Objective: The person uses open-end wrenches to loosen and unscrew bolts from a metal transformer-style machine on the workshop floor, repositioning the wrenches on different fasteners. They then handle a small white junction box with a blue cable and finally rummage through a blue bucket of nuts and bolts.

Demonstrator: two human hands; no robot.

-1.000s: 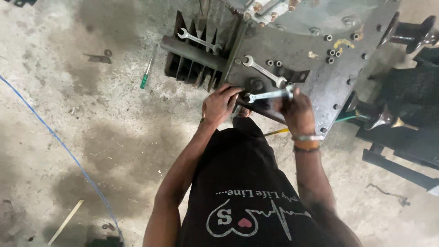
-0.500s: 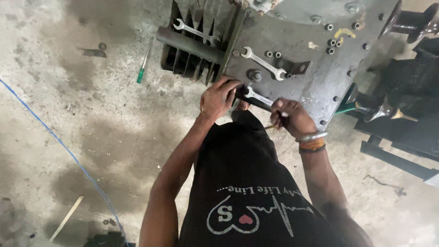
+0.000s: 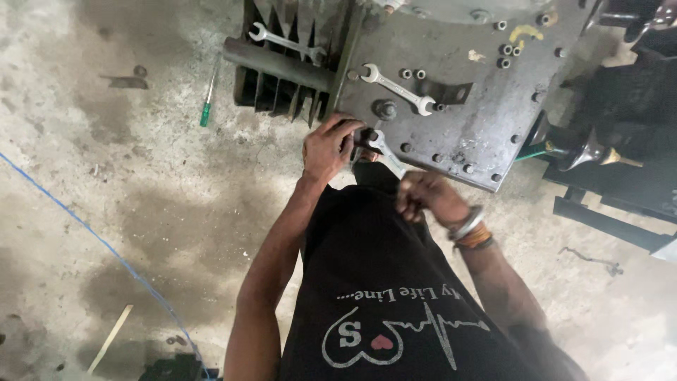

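At about nine o'clock from the hands a blue cord (image 3: 84, 226) runs across the stained concrete floor (image 3: 141, 162); at about ten o'clock lies a green-handled screwdriver (image 3: 207, 99), well apart from the work. Next comes the finned block (image 3: 282, 88) with a spanner (image 3: 285, 42) resting on it, joined to the grey bolted plate (image 3: 486, 106), where a second spanner (image 3: 396, 88) lies loose.

The left hand (image 3: 330, 144) is curled at the plate's lower edge, fingers pressed about the fitting there and touching the head of a third spanner, the working spanner (image 3: 384, 152); whether it grips or only steadies I cannot tell. The right hand (image 3: 427, 197) is closed in a fist around that spanner's handle, at about five o'clock from the left, wrist bent and bangled, forearm drawn in close to the body.

To turn well, I judge, the head should sit square and fully on the nut; the left hand should hold it seated — the pull should come steady along the handle's arc, not jerked, lest it slip off the flats.
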